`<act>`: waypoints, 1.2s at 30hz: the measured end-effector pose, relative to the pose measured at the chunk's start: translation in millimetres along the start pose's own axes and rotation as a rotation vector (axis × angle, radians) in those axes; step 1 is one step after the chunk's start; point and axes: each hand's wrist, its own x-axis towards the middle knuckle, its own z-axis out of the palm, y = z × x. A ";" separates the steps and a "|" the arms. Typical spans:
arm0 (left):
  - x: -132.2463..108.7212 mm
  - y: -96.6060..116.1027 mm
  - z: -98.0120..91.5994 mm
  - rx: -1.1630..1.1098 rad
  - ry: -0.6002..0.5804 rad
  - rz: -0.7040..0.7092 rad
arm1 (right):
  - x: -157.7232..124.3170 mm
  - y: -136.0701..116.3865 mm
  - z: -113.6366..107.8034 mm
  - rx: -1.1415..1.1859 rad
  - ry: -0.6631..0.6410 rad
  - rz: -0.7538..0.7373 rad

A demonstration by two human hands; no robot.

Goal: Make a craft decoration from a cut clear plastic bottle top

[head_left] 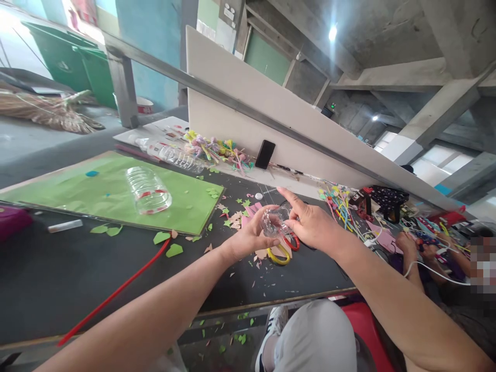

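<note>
My left hand is curled around a cut piece of a clear plastic bottle, thumb below it and fingers behind. From the other side my right hand grips the same piece's edge, its index finger stretched out past it. Thin clear strands or a strip show near that fingertip; I cannot tell which. Right under both hands lie scissors with a yellow handle and a red handle, among pink and peach paper scraps. A white bottle cap sits just beyond.
On a green sheet at left lies a cut clear bottle body. A red strip crosses the dark table. Behind are a phone, pipe-cleaner flowers and a white partition. Another person's hands work at right.
</note>
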 end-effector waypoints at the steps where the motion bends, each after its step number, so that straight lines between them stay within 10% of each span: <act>1: 0.1 0.9 0.7 -0.031 -0.014 -0.015 | -1.5 0.2 -1.0 0.027 0.018 -0.009; 8: 0.6 8.2 1.0 -0.114 -0.102 -0.045 | -15.2 15.9 -4.4 0.537 0.236 -0.007; 13: 3.1 6.4 0.0 -0.131 -0.093 -0.062 | -16.8 44.9 46.2 0.971 0.547 0.039; 18: 16.4 11.0 3.4 -0.138 -0.082 -0.102 | -6.0 61.6 109.9 1.205 0.360 -0.120; 25: 40.5 0.1 9.0 -0.105 -0.171 -0.259 | 5.2 75.1 137.7 1.400 0.201 -0.118; 36: 42.1 -26.0 -7.4 0.612 -0.061 -0.101 | 0.2 81.0 165.1 1.544 0.376 -0.079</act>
